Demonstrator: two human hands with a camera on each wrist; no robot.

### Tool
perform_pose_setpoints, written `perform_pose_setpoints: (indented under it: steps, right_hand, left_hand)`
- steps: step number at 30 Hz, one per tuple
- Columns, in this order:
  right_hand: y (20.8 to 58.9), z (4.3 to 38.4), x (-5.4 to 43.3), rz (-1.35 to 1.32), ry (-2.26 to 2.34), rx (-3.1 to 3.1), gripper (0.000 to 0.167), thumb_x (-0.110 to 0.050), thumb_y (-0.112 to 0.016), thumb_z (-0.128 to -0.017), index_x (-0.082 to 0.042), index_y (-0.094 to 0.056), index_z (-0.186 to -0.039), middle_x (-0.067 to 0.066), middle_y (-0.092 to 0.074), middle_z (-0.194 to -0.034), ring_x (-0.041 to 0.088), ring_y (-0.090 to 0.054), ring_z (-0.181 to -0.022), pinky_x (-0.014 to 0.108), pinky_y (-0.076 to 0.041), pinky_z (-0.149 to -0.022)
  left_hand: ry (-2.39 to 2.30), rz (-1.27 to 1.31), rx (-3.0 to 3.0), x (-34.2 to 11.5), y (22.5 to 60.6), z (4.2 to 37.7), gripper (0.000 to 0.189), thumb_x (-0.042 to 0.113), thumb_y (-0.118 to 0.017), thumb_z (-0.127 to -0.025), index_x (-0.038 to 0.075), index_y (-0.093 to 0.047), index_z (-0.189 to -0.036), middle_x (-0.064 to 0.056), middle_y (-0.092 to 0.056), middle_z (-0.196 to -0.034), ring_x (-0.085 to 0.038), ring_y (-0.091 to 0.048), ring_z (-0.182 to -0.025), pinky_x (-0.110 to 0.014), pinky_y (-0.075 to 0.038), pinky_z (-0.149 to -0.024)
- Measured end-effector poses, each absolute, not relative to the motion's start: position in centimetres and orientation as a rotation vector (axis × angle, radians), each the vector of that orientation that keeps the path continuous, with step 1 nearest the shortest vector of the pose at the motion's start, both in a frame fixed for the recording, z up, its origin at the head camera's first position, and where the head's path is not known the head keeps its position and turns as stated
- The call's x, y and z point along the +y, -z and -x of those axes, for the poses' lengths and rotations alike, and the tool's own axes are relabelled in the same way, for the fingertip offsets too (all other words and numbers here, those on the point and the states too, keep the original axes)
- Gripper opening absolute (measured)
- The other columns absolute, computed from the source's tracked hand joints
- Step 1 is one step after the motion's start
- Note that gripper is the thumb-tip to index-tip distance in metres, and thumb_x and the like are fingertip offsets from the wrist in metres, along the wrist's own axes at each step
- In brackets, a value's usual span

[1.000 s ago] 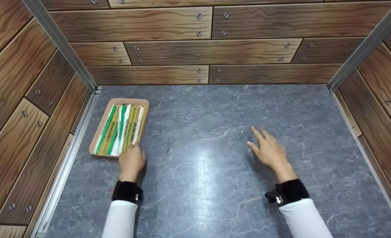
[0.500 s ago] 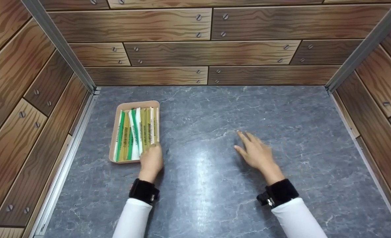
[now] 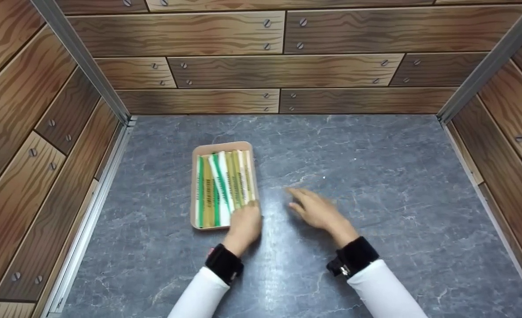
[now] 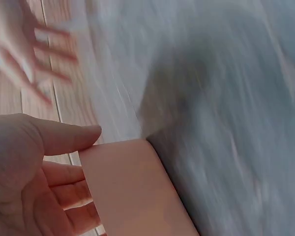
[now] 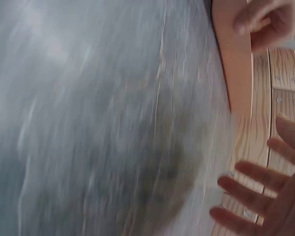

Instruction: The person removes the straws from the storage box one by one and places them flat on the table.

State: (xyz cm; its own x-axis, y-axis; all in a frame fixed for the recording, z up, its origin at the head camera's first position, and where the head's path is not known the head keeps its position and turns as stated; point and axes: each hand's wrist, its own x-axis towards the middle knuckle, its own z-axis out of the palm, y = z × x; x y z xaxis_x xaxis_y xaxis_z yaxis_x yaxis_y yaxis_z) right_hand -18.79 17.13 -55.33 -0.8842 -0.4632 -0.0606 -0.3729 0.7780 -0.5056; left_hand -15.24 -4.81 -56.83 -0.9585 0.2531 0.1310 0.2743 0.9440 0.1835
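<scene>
A shallow pinkish-tan tray (image 3: 194,190) holds a row of slim paper packets (image 3: 209,190) in green, white and gold with dark print. At its near right corner my left hand (image 3: 245,223) grips the rim, thumb on the outer wall and fingers over the inside, as the left wrist view shows. To the right of the tray is my right hand (image 3: 318,212), holding nothing, its fingers spread and pointing toward the tray. A gap of tabletop separates that hand from the tray. In the right wrist view the tray's side wall (image 5: 233,64) appears beyond the spread fingers (image 5: 255,174).
The grey marbled tabletop (image 3: 375,176) is bounded by wood-print panels (image 3: 225,70) at the back and both sides. A metal rail (image 3: 88,212) runs along the left edge. A small white speck (image 3: 324,177) lies right of centre.
My left hand has slid the tray rightward and slightly nearer, from the left side toward the middle. My right hand has moved left, closer to the tray.
</scene>
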Motion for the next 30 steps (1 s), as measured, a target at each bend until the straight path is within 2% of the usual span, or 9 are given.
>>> perform_pose_setpoints:
  steps: [4,8,13,16,18,21,24,26,30]
  right_hand:
    - [56.0,19.0,15.0,0.809,0.783,2.694,0.046,-0.024,-0.052,-0.102,-0.019,-0.046,-0.147,0.015,-0.047,-0.145,0.033,-0.046,-0.131,0.053,-0.036,-0.106]
    - [56.6,19.4,13.7,0.850,0.752,2.679,0.044,-0.024,-0.051,-0.102,-0.022,-0.049,-0.146,0.014,-0.050,-0.142,0.033,-0.050,-0.126,0.054,-0.041,-0.102]
    - [57.0,20.0,13.9,0.843,0.861,2.644,0.042,-0.021,-0.054,-0.101,-0.014,-0.053,-0.142,0.012,-0.060,-0.132,0.031,-0.057,-0.119,0.049,-0.044,-0.100]
    - [57.0,20.4,15.2,0.797,0.975,2.611,0.042,-0.019,-0.055,-0.100,-0.008,-0.054,-0.141,0.015,-0.059,-0.134,0.031,-0.057,-0.120,0.048,-0.043,-0.102]
    - [56.9,20.7,16.2,0.741,1.018,2.592,0.043,-0.018,-0.055,-0.100,-0.006,-0.052,-0.142,0.017,-0.057,-0.135,0.030,-0.060,-0.113,0.047,-0.043,-0.101]
    - [56.7,20.9,17.7,0.657,1.071,2.549,0.046,-0.016,-0.055,-0.100,-0.006,-0.048,-0.145,0.022,-0.065,-0.118,0.027,-0.065,-0.083,0.047,-0.053,-0.082]
    - [56.7,21.0,18.9,0.560,1.160,2.476,0.048,-0.014,-0.055,-0.100,-0.005,-0.044,-0.147,0.020,-0.066,-0.098,0.022,-0.060,-0.060,0.042,-0.055,-0.061]
    - [56.7,21.1,19.7,0.516,1.207,2.444,0.049,-0.010,-0.055,-0.099,-0.003,-0.043,-0.147,0.017,-0.064,-0.087,0.022,-0.060,-0.056,0.041,-0.055,-0.054]
    - [56.8,20.8,21.1,0.455,1.250,2.470,0.051,-0.001,-0.057,-0.095,0.000,-0.045,-0.144,0.016,-0.063,-0.088,0.024,-0.061,-0.056,0.042,-0.056,-0.053]
  left_hand:
    - [0.331,0.548,-3.012,-4.0,56.4,14.4,0.038,0.029,-0.074,-0.086,0.001,-0.065,-0.110,-0.012,-0.067,-0.094,-0.028,-0.065,-0.076,-0.041,-0.055,-0.064]
    - [0.455,0.568,-2.953,-5.7,55.8,14.6,0.034,0.026,-0.074,-0.086,0.001,-0.068,-0.108,-0.013,-0.067,-0.097,-0.029,-0.065,-0.080,-0.043,-0.055,-0.068]
    - [0.525,0.261,-2.877,-10.3,55.0,16.1,0.025,0.013,-0.075,-0.083,-0.003,-0.068,-0.101,-0.018,-0.066,-0.094,-0.035,-0.063,-0.075,-0.047,-0.054,-0.063]
    - [0.610,0.015,-2.898,-12.7,54.4,16.7,0.037,0.014,-0.073,-0.086,-0.007,-0.064,-0.115,-0.024,-0.062,-0.107,-0.041,-0.063,-0.086,-0.053,-0.054,-0.070]
    - [0.703,-0.095,-2.935,-13.5,54.2,16.9,0.041,0.015,-0.069,-0.089,-0.008,-0.060,-0.122,-0.028,-0.059,-0.112,-0.045,-0.062,-0.092,-0.057,-0.053,-0.074]
    - [0.827,-0.152,-3.008,-13.7,54.8,16.9,0.043,0.017,-0.064,-0.092,-0.010,-0.057,-0.125,-0.030,-0.059,-0.114,-0.048,-0.061,-0.098,-0.058,-0.052,-0.080]
    - [0.900,-0.102,-3.049,-12.8,56.1,16.7,0.041,0.019,-0.061,-0.095,-0.010,-0.056,-0.123,-0.031,-0.062,-0.109,-0.047,-0.062,-0.098,-0.056,-0.052,-0.082]
    - [0.954,-0.045,-3.055,-12.0,56.8,16.8,0.042,0.020,-0.058,-0.097,-0.011,-0.054,-0.127,-0.032,-0.063,-0.109,-0.046,-0.063,-0.100,-0.055,-0.052,-0.084]
    - [1.114,0.050,-3.062,-10.4,57.5,17.2,0.048,0.019,-0.053,-0.101,-0.011,-0.045,-0.137,-0.033,-0.061,-0.117,-0.043,-0.061,-0.108,-0.052,-0.050,-0.090]
